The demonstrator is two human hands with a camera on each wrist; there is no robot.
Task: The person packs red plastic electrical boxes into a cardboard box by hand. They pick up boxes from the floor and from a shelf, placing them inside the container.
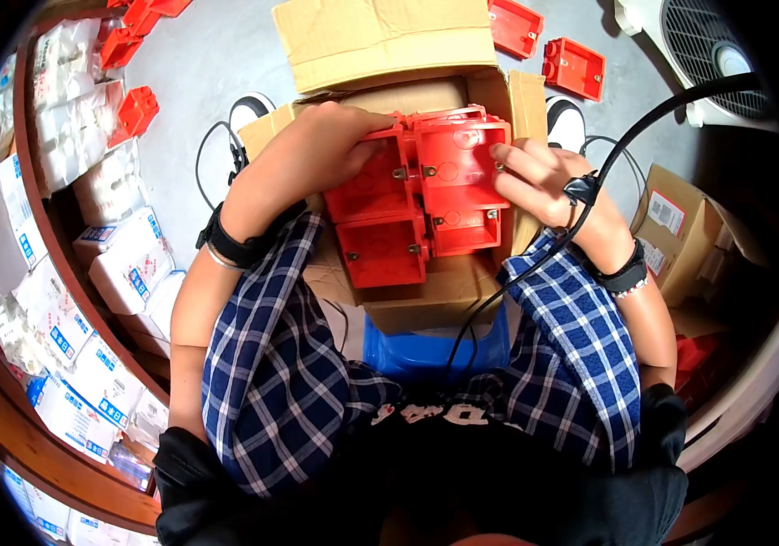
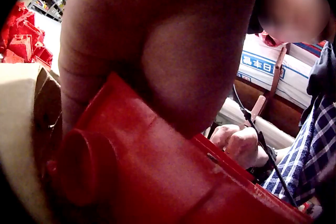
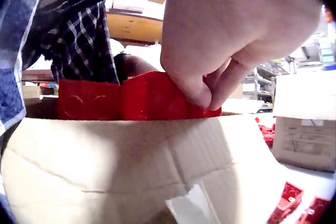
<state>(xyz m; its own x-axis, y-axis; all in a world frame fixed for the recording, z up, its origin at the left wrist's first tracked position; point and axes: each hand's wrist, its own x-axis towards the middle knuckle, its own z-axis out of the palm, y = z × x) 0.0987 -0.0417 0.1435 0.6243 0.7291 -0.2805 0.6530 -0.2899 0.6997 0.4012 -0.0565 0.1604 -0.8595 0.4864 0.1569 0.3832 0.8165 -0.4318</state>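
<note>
Several red plastic electrical junction boxes (image 1: 380, 250) sit joined in two columns in an open cardboard box (image 1: 448, 314) between the knees. My left hand (image 1: 330, 146) grips the upper left junction box (image 1: 378, 177) at its far side; in the left wrist view the hand (image 2: 157, 50) lies over the red wall (image 2: 152, 155), its fingertips hidden. On the other side my right hand (image 1: 539, 177) pinches the outer wall of the upper right junction box (image 1: 462, 164). From the right wrist, thumb and fingers (image 3: 202, 95) meet at the red rim, just above the cardboard edge.
Loose red junction boxes (image 1: 576, 68) lie on the grey floor at the far right and far left. A blue stool (image 1: 435, 353) stands under the cardboard box. White cartons fill the wooden shelf (image 1: 89, 273) at left; a fan (image 1: 708, 45) stands upper right. A black cable (image 1: 626, 127) crosses the right wrist.
</note>
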